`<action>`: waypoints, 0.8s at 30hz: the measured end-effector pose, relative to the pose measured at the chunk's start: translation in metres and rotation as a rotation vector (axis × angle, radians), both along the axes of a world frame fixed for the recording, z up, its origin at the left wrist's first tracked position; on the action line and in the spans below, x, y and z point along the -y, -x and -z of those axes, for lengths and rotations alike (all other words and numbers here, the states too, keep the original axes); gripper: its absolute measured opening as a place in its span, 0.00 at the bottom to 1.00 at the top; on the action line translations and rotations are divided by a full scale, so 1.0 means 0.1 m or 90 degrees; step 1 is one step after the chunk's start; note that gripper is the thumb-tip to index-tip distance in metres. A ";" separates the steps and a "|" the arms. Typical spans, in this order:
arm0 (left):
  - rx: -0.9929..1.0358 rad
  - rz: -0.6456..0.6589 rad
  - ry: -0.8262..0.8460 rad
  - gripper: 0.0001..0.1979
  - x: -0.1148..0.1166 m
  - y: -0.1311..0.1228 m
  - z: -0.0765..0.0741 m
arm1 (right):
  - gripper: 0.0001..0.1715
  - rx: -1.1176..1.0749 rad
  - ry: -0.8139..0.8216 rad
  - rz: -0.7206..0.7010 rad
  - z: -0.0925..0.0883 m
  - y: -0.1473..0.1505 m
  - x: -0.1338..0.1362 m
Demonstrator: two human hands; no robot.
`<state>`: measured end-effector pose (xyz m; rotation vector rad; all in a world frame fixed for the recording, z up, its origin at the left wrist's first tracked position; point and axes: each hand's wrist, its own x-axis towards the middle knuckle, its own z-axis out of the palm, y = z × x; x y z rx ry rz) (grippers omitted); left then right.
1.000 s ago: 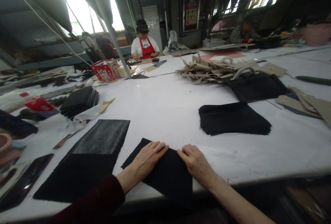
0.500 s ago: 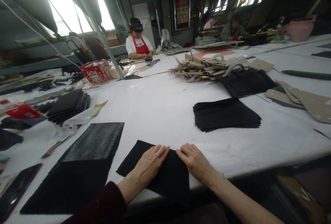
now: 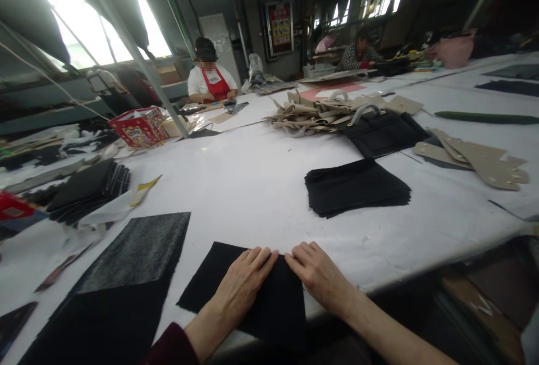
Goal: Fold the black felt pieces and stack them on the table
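A black fabric piece (image 3: 210, 275) lies at the table's front edge, its near part hanging over the side. My left hand (image 3: 248, 272) rests on it, fingers together and closed at its far edge. My right hand (image 3: 314, 272) pinches the same edge near the right corner, a short gap from the left. The fingertips are partly hidden. To the left lie black fabric sheets (image 3: 113, 309) topped by a grey, speckled piece (image 3: 135, 247). A stack of black fabric pieces (image 3: 357, 188) sits beyond my right hand.
Beige bag parts (image 3: 311, 112), a black handbag (image 3: 385, 132) and beige panels (image 3: 475, 157) lie at the back right. Dark folded fabric (image 3: 90, 185) and a red patterned box (image 3: 138, 126) stand left. Across the table, a person in a red apron (image 3: 214, 81) works.
The view has turned slightly right, so the surroundings sit further left. Both hands keep their hold along the black fabric's far edge, with little movement.
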<state>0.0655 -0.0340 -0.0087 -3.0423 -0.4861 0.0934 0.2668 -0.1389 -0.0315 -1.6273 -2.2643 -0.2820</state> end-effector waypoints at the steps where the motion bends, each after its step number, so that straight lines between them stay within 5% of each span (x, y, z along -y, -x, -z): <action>1: -0.002 0.001 0.011 0.30 0.00 -0.01 0.00 | 0.12 0.002 0.002 0.004 0.00 0.00 0.01; 24: -0.021 -0.011 0.009 0.40 0.03 -0.01 0.12 | 0.18 -0.138 0.048 0.063 0.07 -0.04 0.09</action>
